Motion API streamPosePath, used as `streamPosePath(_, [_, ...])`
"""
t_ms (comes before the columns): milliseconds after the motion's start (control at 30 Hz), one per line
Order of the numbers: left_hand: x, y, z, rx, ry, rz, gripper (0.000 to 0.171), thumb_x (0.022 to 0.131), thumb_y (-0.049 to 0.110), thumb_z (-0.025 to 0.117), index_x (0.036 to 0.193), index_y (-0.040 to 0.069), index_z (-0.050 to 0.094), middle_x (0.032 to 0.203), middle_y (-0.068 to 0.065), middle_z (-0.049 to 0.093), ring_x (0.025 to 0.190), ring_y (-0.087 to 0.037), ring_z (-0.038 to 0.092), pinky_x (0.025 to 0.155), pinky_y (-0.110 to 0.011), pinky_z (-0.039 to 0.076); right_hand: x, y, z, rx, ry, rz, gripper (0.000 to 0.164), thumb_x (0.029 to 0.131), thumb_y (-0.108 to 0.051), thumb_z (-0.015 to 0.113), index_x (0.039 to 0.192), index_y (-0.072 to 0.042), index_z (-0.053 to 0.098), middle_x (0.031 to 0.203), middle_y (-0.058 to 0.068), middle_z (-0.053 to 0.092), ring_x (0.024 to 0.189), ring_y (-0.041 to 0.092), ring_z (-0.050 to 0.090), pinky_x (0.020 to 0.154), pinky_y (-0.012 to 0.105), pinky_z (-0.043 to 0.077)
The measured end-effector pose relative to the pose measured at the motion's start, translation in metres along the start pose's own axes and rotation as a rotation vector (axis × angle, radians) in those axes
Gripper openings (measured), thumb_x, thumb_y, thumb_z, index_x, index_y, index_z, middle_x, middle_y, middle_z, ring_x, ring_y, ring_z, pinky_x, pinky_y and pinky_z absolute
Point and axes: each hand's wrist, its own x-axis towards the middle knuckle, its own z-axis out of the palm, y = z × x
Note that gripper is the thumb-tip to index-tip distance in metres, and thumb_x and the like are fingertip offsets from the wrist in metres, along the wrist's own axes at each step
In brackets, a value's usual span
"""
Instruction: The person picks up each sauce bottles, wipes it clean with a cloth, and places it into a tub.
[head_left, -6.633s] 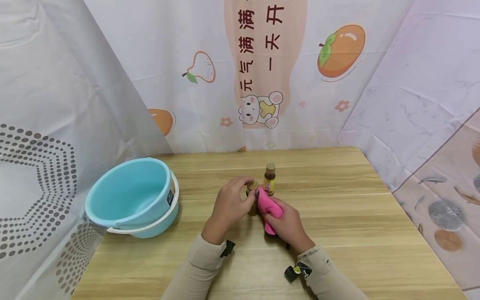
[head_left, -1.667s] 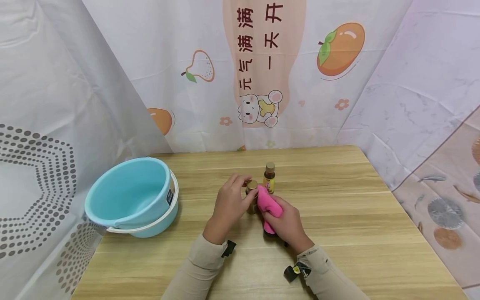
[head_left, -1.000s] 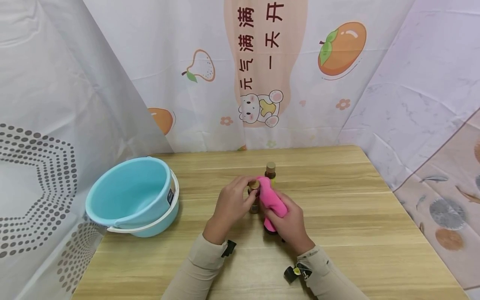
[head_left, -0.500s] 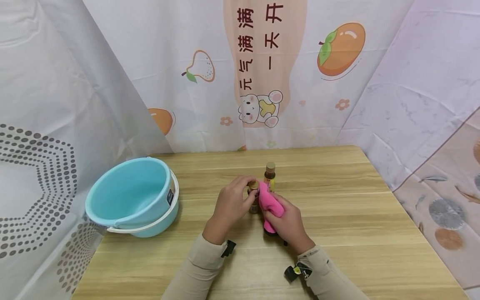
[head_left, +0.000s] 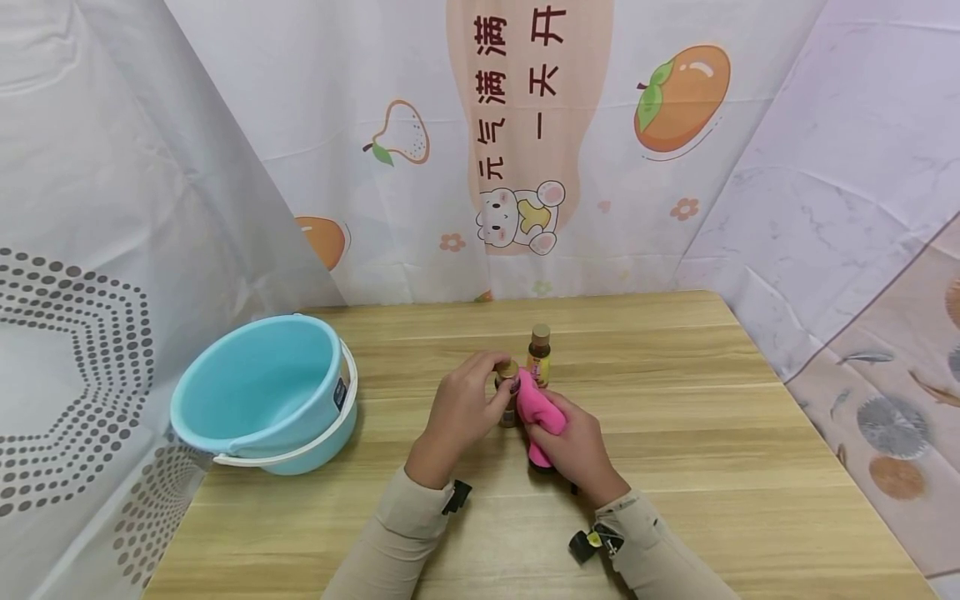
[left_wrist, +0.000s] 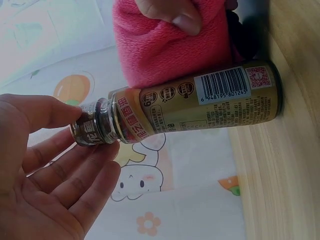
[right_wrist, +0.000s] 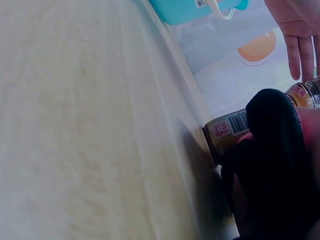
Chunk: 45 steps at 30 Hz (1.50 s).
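A sesame oil bottle [left_wrist: 200, 102] with a barcode on its gold label stands upright on the wooden table. My left hand [head_left: 461, 404] pinches its cap between thumb and index finger, the other fingers spread beside the neck. My right hand [head_left: 573, 446] grips a bunched pink fleecy cloth [head_left: 542, 412] and holds it against the bottle's right side. In the left wrist view the cloth [left_wrist: 172, 47] lies along the label near the shoulder. A black piece [right_wrist: 275, 170] edged in pink hides part of the bottle in the right wrist view.
Just behind the cloth stands a small brown bottle [head_left: 539, 362] with a yellow label and gold cap. A light blue bucket [head_left: 262, 392] with a white handle sits at the table's left. Printed curtains [head_left: 420, 217] hang behind the table [head_left: 675, 400].
The cloth rose along the bottle about a second ago, then came back down and toward me. The bottle has shifted slightly right since 1.7 seconds ago; my left hand keeps its pinch.
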Motion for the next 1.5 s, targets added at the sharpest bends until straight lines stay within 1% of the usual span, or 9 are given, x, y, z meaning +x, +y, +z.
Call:
streamPosePath(233, [-0.0011,-0.0001,0.0004,0.034,0.027,-0.031,0.033,0.09,0.02,0.08,0.119,0.007,0.073,0.113,-0.006,0.073,0.099,-0.021,0.072,0.08,-0.036,0.062,0.0004,0.0009,0.0008,-0.029,-0.044,0.06,0.05,0.084,-0.02,0.084,0.132,-0.028,0.07,0.107,0.002,0.076,0.082,0.014,0.065,0.071,0.031,0.056])
streamPosePath(367, [-0.001,-0.0001,0.0019,0.047,0.041,-0.066,0.035,0.09,0.026,0.083,0.118,0.009,0.073,0.111,-0.005,0.069,0.093,-0.018,0.069,0.077,-0.032,0.06,0.0001,-0.0005,0.0006,-0.038,-0.044,0.056,0.05,0.084,-0.021,0.084,0.132,-0.026,0.071,0.108,0.003,0.076,0.083,0.015,0.066,0.072,0.033,0.056])
streamPosePath(533, [-0.0014,-0.0008,0.0032,0.022,0.037,-0.081,0.033,0.091,0.025,0.082,0.117,0.007,0.073,0.108,-0.004,0.068,0.091,-0.015,0.069,0.075,-0.029,0.06,-0.0003,0.0006,0.0016,-0.029,-0.031,0.054,0.048,0.085,-0.022,0.083,0.131,-0.027,0.071,0.108,0.0,0.075,0.084,0.014,0.065,0.073,0.032,0.056])
streamPosePath(600, [-0.0014,-0.0012,0.0031,0.02,0.039,-0.076,0.033,0.091,0.025,0.082,0.117,0.007,0.073,0.109,-0.004,0.069,0.091,-0.015,0.07,0.076,-0.029,0.06,-0.0007,0.0005,0.0018,-0.017,-0.019,0.043,0.048,0.085,-0.022,0.083,0.131,-0.028,0.071,0.108,0.0,0.075,0.084,0.015,0.065,0.073,0.031,0.057])
streamPosePath(900, [-0.0006,-0.0028,0.0028,0.038,0.035,-0.025,0.028,0.09,0.019,0.081,0.115,0.007,0.073,0.109,-0.005,0.072,0.095,-0.015,0.071,0.078,-0.029,0.061,-0.0017,-0.0023,0.0021,0.073,0.086,-0.093,0.051,0.082,-0.012,0.085,0.129,-0.025,0.072,0.111,0.001,0.076,0.082,0.015,0.065,0.07,0.029,0.057])
streamPosePath(1067, [0.0004,-0.0034,0.0034,0.029,0.02,-0.006,0.026,0.09,0.014,0.08,0.115,0.007,0.073,0.108,-0.004,0.073,0.094,-0.016,0.071,0.075,-0.029,0.06,-0.0019,-0.0042,0.002,0.134,0.127,-0.103,0.054,0.08,-0.006,0.087,0.129,-0.024,0.072,0.113,0.002,0.075,0.083,0.017,0.064,0.07,0.028,0.056])
streamPosePath(1200, [0.0003,-0.0038,0.0041,0.006,0.013,0.016,0.028,0.091,0.01,0.078,0.118,0.007,0.073,0.107,-0.003,0.074,0.09,-0.016,0.071,0.072,-0.027,0.06,-0.0027,-0.0054,0.0019,0.206,0.155,-0.129,0.059,0.078,-0.001,0.088,0.131,-0.021,0.071,0.119,0.003,0.074,0.088,0.018,0.064,0.074,0.028,0.056])
streamPosePath(1333, [0.0004,-0.0033,0.0039,-0.004,0.004,0.03,0.031,0.091,0.008,0.077,0.121,0.007,0.072,0.109,-0.002,0.074,0.09,-0.015,0.072,0.073,-0.027,0.06,-0.0021,-0.0056,0.0006,0.218,0.137,-0.159,0.058,0.081,-0.003,0.087,0.134,-0.017,0.069,0.123,0.006,0.073,0.092,0.018,0.064,0.076,0.028,0.057])
streamPosePath(1500, [0.0006,-0.003,0.0033,0.0,-0.001,0.033,0.029,0.092,0.008,0.076,0.121,0.007,0.072,0.11,-0.003,0.074,0.091,-0.015,0.072,0.074,-0.028,0.061,-0.0011,-0.005,-0.0012,0.174,0.078,-0.12,0.056,0.085,-0.009,0.084,0.136,-0.023,0.068,0.12,0.004,0.074,0.087,0.016,0.065,0.072,0.027,0.058])
